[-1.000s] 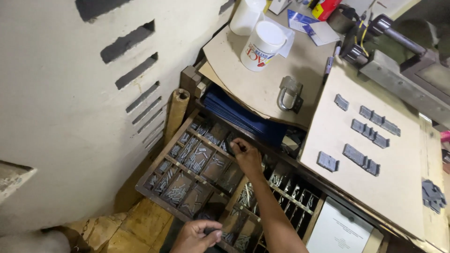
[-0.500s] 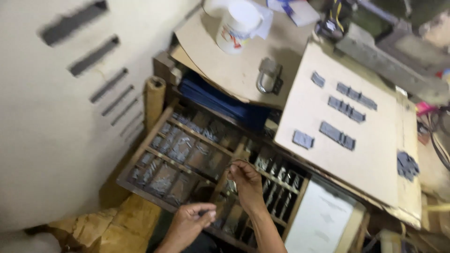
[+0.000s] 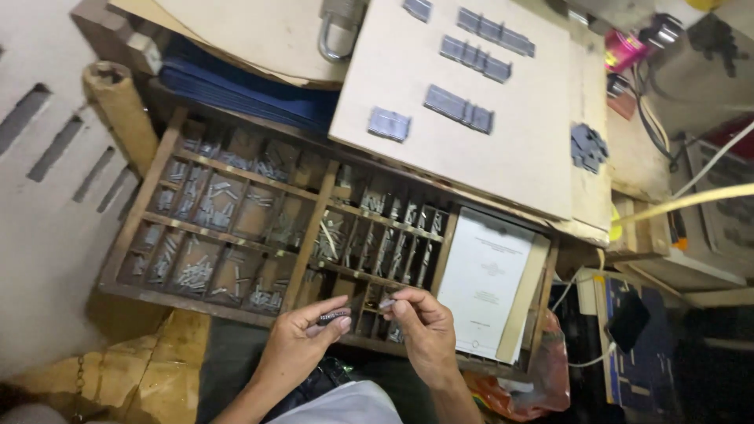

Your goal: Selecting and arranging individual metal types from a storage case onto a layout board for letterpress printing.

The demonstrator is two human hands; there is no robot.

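Note:
My left hand (image 3: 302, 341) pinches a short dark row of small metal type pieces (image 3: 334, 316) between thumb and fingers. My right hand (image 3: 420, 326) holds one small grey metal piece (image 3: 388, 302) at its fingertips, close to the right end of that row. Both hands hover over the near edge of a wooden tray (image 3: 137, 210) divided into many compartments filled with small grey metal pieces.
A white printed booklet (image 3: 485, 280) lies on the tray's right side. Above it, a pale board (image 3: 503, 118) carries several grey metal blocks. A cardboard tube (image 3: 118, 110) stands at the left, a padlock (image 3: 339, 31) and blue sheets (image 3: 243, 86) behind.
My right hand has drawn back from the middle of the tray to its near edge beside my left hand. The view has shifted down and right.

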